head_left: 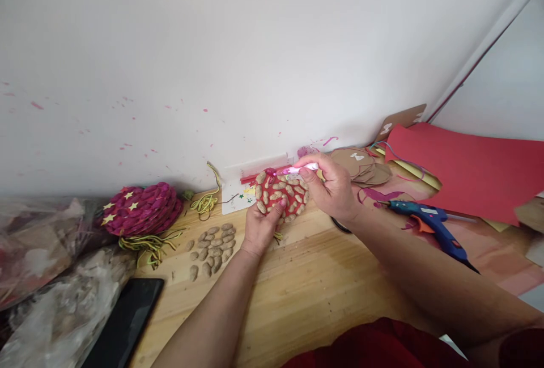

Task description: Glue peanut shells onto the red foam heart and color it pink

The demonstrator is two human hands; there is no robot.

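Observation:
My left hand point(260, 227) grips the lower edge of a red disc point(268, 186) covered with peanut shells, its thumb lying over the front. My right hand point(334, 189) pinches a white-handled paintbrush point(305, 168) stained with pink. The brush's magenta tip touches the disc's upper left, where a shell point(270, 172) is coloured magenta; the other shells on it look plain tan. Left of my left hand, loose peanuts point(216, 246) lie on the wooden table. Behind the disc is a white sheet point(232, 201) with small star stickers.
At left, magenta peanut discs point(147, 206) with yellow stars are stacked near yellow-green yarn point(148, 246), plastic bags point(68, 288) and a black phone point(131, 317). At right lie cardboard rounds point(369, 174), a blue glue gun point(437, 223) and red sheets point(471, 169). A white wall point(212, 73) stands behind.

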